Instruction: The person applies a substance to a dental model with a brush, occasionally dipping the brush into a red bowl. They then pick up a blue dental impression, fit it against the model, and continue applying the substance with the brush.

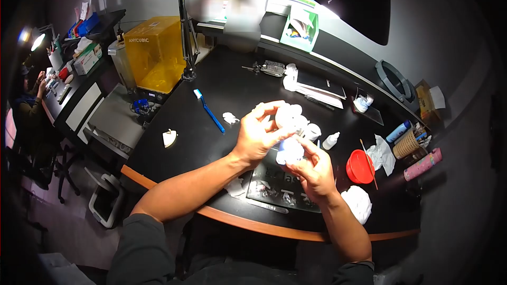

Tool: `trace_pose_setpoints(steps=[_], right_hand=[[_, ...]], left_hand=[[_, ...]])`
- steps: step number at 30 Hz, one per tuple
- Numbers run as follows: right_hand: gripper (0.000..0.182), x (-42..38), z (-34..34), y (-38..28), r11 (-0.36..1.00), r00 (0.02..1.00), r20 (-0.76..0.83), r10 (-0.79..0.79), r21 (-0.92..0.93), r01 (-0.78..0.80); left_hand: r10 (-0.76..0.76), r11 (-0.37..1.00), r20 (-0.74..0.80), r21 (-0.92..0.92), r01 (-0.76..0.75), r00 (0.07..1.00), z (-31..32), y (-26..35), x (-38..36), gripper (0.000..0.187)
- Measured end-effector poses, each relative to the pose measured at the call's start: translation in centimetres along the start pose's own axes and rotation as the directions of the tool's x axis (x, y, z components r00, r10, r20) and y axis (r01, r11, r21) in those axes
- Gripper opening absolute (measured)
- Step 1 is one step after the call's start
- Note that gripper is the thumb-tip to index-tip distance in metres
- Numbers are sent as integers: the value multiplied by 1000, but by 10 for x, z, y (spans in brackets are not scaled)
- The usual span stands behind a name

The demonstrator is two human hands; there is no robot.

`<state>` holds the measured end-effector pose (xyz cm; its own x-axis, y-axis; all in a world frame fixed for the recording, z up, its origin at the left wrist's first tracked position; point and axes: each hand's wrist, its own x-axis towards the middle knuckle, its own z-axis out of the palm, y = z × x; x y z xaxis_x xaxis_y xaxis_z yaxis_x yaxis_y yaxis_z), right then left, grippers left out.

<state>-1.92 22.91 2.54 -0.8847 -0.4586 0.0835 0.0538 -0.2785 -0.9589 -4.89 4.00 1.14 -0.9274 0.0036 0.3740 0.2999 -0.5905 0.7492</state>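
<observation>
Under the lamp, my left hand [256, 134] is closed on a white rounded model piece [290, 117], its fingers along the left side. My right hand [315, 171] pinches a lower white piece [289, 152] between thumb and fingers. The two white parts touch or nearly touch; glare hides whether they are joined. Just behind them is another white round item [312, 131]. A small white dropper bottle [331, 141] stands to the right. Below my hands lies a dark mat or tray [266, 190] with lettering and white scraps on it.
A blue toothbrush [210, 112] and white bits lie left on the black table. At right are a red bowl [360, 167] with a brush across it and crumpled tissue [381, 154]. A yellow-covered machine [156, 55] stands back left. A black lamp [348, 0] hangs overhead. Another person sits far left.
</observation>
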Motion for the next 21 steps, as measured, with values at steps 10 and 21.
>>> trace_pose_setpoints(steps=[10, 21], right_hand=[[65, -5, -19, 0, 986, 990, -107, -95, 127, 109], [68, -5, -11, 14, 961, 965, -135, -225, 133, 243]], left_hand=[[-239, 963, 171, -85, 256, 956, 7, 5, -14, 77], [-237, 965, 135, -83, 249, 962, 11, -2, -21, 76]])
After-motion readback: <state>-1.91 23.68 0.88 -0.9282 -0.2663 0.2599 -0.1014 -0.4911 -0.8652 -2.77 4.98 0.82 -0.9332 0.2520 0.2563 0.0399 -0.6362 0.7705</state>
